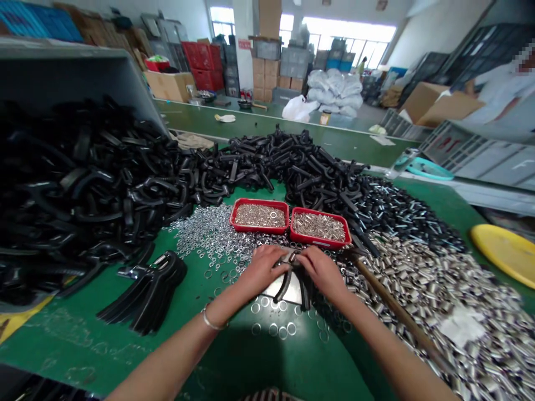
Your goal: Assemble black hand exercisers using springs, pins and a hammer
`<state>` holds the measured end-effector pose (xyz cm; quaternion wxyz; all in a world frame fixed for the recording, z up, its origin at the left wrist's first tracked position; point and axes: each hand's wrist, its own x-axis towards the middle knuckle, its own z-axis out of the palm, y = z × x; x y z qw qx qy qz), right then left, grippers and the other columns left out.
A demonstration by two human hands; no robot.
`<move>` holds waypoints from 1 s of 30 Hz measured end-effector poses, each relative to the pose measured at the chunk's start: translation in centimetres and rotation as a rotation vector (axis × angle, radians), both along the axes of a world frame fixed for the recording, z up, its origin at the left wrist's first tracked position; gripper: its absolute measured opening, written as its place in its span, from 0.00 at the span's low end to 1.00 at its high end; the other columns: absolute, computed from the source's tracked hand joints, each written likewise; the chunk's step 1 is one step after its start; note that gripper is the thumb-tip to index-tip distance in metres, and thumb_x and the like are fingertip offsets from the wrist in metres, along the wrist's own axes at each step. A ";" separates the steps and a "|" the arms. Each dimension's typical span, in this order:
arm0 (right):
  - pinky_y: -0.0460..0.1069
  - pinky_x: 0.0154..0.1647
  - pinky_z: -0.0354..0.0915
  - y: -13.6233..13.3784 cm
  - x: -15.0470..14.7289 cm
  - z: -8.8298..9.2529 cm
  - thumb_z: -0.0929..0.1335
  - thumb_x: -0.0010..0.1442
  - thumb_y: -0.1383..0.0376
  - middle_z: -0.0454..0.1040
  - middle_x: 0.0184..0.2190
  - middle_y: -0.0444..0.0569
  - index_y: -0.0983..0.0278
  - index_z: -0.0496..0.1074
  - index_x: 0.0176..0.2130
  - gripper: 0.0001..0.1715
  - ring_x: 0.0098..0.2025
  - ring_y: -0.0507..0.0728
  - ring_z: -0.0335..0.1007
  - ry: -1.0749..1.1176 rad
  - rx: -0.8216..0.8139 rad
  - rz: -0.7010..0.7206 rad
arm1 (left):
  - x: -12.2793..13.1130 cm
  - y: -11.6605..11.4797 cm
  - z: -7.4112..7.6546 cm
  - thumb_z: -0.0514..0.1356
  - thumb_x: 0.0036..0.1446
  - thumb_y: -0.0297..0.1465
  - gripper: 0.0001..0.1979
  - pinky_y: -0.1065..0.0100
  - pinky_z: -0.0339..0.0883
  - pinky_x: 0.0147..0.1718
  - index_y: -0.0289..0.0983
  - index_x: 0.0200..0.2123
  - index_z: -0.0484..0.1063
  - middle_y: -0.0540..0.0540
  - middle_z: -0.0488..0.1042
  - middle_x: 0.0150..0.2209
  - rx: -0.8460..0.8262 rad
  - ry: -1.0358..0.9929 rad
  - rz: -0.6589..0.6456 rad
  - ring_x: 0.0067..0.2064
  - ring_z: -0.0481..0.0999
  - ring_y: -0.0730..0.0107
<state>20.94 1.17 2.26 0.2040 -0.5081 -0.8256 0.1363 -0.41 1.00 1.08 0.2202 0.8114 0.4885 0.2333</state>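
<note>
My left hand (267, 264) and my right hand (318, 266) are close together over a metal plate (273, 289), just in front of two red trays. Between them is a black clamp-like part (285, 285) with a metal piece at its top; its two curved black arms point toward me. The fingers of both hands are closed around its upper end. Metal rings (273, 329) lie on the green table in front of the plate. The left red tray (259, 229) holds tiny metal pieces, and the right red tray (320, 242) holds small pins.
Black parts (104, 184) are heaped at left and behind the trays. A stack of assembled black parts (150, 289) lies front left. Metal cylinders (418, 278), a wooden handle (397, 309) and a yellow lid (504, 253) are at right. A person (501, 89) is at back right.
</note>
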 end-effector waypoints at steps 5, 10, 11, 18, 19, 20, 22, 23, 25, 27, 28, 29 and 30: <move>0.54 0.50 0.62 7.0 -4.7 3.2 0.64 0.69 0.63 0.74 0.40 0.54 0.64 0.77 0.40 0.12 0.48 0.61 0.66 -0.131 0.145 0.143 | -3.6 8.7 2.8 0.55 0.63 0.30 0.11 0.53 0.61 0.51 0.37 0.43 0.78 0.36 0.76 0.44 0.127 0.328 0.355 0.50 0.72 0.50; 0.52 0.49 0.62 13.2 -9.5 2.1 0.68 0.63 0.68 0.76 0.39 0.56 0.66 0.79 0.38 0.07 0.48 0.61 0.66 -0.184 0.078 0.195 | -5.2 12.5 2.1 0.55 0.60 0.25 0.10 0.56 0.65 0.44 0.31 0.34 0.77 0.33 0.75 0.36 0.108 0.384 0.414 0.43 0.75 0.49; 0.52 0.49 0.62 13.8 -9.9 1.6 0.69 0.63 0.68 0.76 0.40 0.56 0.66 0.79 0.38 0.07 0.48 0.61 0.66 -0.174 0.066 0.193 | -5.2 12.4 1.7 0.54 0.61 0.25 0.10 0.56 0.65 0.44 0.31 0.34 0.76 0.33 0.75 0.37 0.110 0.380 0.418 0.44 0.75 0.50; 0.51 0.51 0.60 14.6 -9.5 -0.4 0.68 0.64 0.66 0.75 0.42 0.54 0.66 0.77 0.41 0.08 0.48 0.58 0.66 -0.074 -0.002 0.159 | -5.1 11.7 -0.1 0.50 0.65 0.26 0.12 0.58 0.63 0.53 0.33 0.42 0.73 0.37 0.73 0.44 0.158 0.202 0.430 0.49 0.71 0.57; 0.50 0.50 0.60 14.6 -9.5 -0.4 0.67 0.65 0.67 0.75 0.42 0.54 0.66 0.76 0.40 0.08 0.47 0.58 0.66 -0.057 -0.008 0.158 | -5.2 11.8 -0.2 0.50 0.64 0.26 0.12 0.58 0.63 0.53 0.33 0.42 0.73 0.37 0.74 0.43 0.159 0.171 0.431 0.49 0.71 0.57; 0.50 0.50 0.60 14.6 -9.4 -0.3 0.66 0.65 0.67 0.75 0.41 0.53 0.66 0.76 0.40 0.08 0.47 0.57 0.67 -0.039 -0.013 0.155 | -5.3 12.0 -0.3 0.51 0.64 0.26 0.11 0.58 0.63 0.53 0.34 0.41 0.73 0.38 0.74 0.43 0.159 0.149 0.432 0.49 0.71 0.57; 0.49 0.49 0.60 14.6 -9.4 -0.2 0.66 0.65 0.68 0.76 0.41 0.52 0.65 0.76 0.39 0.08 0.46 0.56 0.67 0.000 -0.018 0.142 | -5.5 12.3 -0.4 0.52 0.64 0.27 0.10 0.59 0.64 0.53 0.34 0.40 0.73 0.38 0.74 0.42 0.166 0.114 0.431 0.48 0.71 0.58; 0.49 0.49 0.60 14.6 -9.4 -0.2 0.66 0.64 0.68 0.76 0.41 0.51 0.65 0.75 0.39 0.07 0.46 0.56 0.68 0.019 -0.018 0.130 | -5.6 12.3 -0.3 0.53 0.64 0.27 0.09 0.59 0.64 0.52 0.34 0.39 0.73 0.39 0.74 0.41 0.171 0.097 0.430 0.47 0.72 0.58; 0.48 0.47 0.61 14.5 -9.3 -0.2 0.67 0.62 0.68 0.76 0.42 0.51 0.64 0.74 0.39 0.05 0.45 0.57 0.68 0.057 -0.018 0.101 | -5.6 12.0 0.0 0.54 0.64 0.28 0.07 0.60 0.64 0.51 0.35 0.37 0.72 0.40 0.75 0.40 0.181 0.044 0.425 0.46 0.72 0.59; 0.49 0.45 0.61 14.5 -9.3 -0.3 0.68 0.61 0.68 0.76 0.41 0.51 0.64 0.74 0.38 0.04 0.44 0.57 0.69 0.091 -0.022 0.074 | -5.0 10.7 0.4 0.55 0.64 0.29 0.06 0.61 0.65 0.49 0.35 0.37 0.72 0.42 0.75 0.39 0.207 -0.048 0.426 0.44 0.72 0.61; 0.49 0.44 0.61 14.5 -9.3 -0.4 0.68 0.60 0.69 0.76 0.40 0.51 0.64 0.74 0.36 0.03 0.43 0.57 0.69 0.108 -0.025 0.063 | -4.3 9.7 0.6 0.55 0.65 0.29 0.06 0.61 0.65 0.48 0.36 0.37 0.72 0.43 0.75 0.39 0.220 -0.095 0.412 0.44 0.73 0.62; 0.49 0.43 0.61 14.5 -9.4 -0.4 0.68 0.60 0.69 0.77 0.38 0.51 0.64 0.73 0.35 0.02 0.42 0.58 0.69 0.125 -0.028 0.054 | -3.5 8.3 0.7 0.55 0.66 0.30 0.07 0.62 0.65 0.48 0.36 0.38 0.71 0.44 0.75 0.38 0.228 -0.132 0.380 0.43 0.73 0.62; 0.49 0.43 0.61 14.6 -9.5 -0.5 0.68 0.60 0.69 0.77 0.38 0.51 0.65 0.73 0.34 0.03 0.42 0.58 0.70 0.145 -0.029 0.046 | -2.6 6.7 0.8 0.55 0.66 0.31 0.07 0.62 0.65 0.47 0.36 0.38 0.71 0.44 0.75 0.38 0.225 -0.145 0.325 0.43 0.73 0.63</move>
